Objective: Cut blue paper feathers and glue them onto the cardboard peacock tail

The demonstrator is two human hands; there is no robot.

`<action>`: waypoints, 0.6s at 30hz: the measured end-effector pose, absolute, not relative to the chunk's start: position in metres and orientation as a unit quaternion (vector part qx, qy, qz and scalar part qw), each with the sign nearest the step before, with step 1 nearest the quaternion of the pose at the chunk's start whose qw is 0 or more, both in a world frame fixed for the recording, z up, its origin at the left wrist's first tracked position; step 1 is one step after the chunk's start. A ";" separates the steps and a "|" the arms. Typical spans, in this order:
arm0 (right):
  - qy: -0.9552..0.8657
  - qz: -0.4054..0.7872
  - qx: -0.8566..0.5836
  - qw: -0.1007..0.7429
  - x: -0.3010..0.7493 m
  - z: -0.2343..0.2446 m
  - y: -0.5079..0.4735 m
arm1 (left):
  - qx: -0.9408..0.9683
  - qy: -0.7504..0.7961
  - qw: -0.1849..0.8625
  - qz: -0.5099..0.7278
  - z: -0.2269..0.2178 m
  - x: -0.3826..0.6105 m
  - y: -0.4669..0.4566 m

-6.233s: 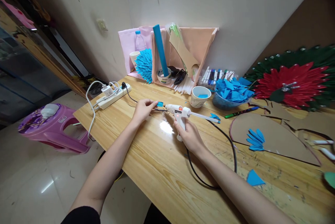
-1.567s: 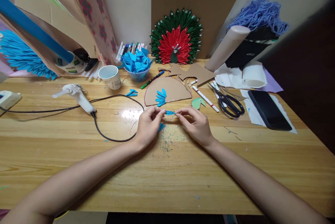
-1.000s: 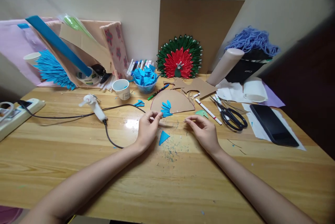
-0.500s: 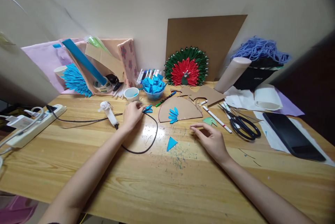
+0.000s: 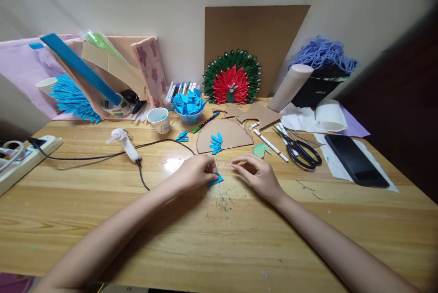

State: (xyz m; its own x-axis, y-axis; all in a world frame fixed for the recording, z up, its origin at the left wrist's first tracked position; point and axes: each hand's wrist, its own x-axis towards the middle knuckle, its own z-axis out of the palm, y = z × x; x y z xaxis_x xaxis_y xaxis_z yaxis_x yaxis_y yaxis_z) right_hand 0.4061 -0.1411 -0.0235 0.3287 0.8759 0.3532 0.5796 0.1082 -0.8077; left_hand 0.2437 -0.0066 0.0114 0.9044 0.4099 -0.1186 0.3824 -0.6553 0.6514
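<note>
My left hand [image 5: 198, 170] has its thumb and fingers pinched at a small blue paper-like triangle [image 5: 215, 180], which the fingertips partly cover. Just right of it, my right hand [image 5: 258, 175] hovers over the table, thumb and forefinger apart, with nothing visible between them. Beyond the hands lies a cardboard half-disc [image 5: 236, 135] with a fan of folded blue petals [image 5: 216, 143] at its lower edge. Several loose blue petals [image 5: 182, 136] lie left of it. A green cut-out [image 5: 262, 150] is close beyond my right hand.
A clear bowl of blue pieces [image 5: 189, 117] and a paper cup [image 5: 159, 120] stand at the back. A glue gun [image 5: 126, 146] trails its cord leftward and toward my left arm. Black scissors [image 5: 303, 152], a marker [image 5: 272, 146] and a phone [image 5: 356, 160] lie to the right.
My left hand has come from the loose petals near the cup, rightward and closer, to the blue triangle. My right hand stays close by, fingers still apart. The view has shifted slightly.
</note>
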 end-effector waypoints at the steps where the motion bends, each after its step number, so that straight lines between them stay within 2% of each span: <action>1: -0.572 0.155 -0.644 0.484 0.405 -0.023 -0.141 | 0.903 0.208 0.376 0.026 0.009 0.245 -0.007; 5: -0.615 0.168 -0.618 0.460 0.399 -0.022 -0.143 | 0.852 0.199 0.481 0.053 0.003 0.251 -0.015; 7: -0.617 0.182 -0.617 0.454 0.397 -0.022 -0.143 | 0.836 0.215 0.501 0.066 0.000 0.254 -0.020; 14: -0.547 0.225 -0.649 0.479 0.398 -0.025 -0.143 | 0.834 0.206 0.500 0.107 -0.006 0.257 -0.029; 18: -0.551 0.212 -0.649 0.480 0.399 -0.023 -0.143 | 0.844 0.201 0.483 0.120 -0.007 0.257 -0.030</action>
State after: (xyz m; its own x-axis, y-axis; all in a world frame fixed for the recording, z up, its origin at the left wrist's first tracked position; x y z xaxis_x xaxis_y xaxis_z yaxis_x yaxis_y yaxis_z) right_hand 0.3991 -0.1434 -0.0231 0.3026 0.9186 0.2543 0.5122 0.0682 -0.8561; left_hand 0.2572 -0.0298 -0.0071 0.8904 0.4550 0.0077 0.2234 -0.4518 0.8637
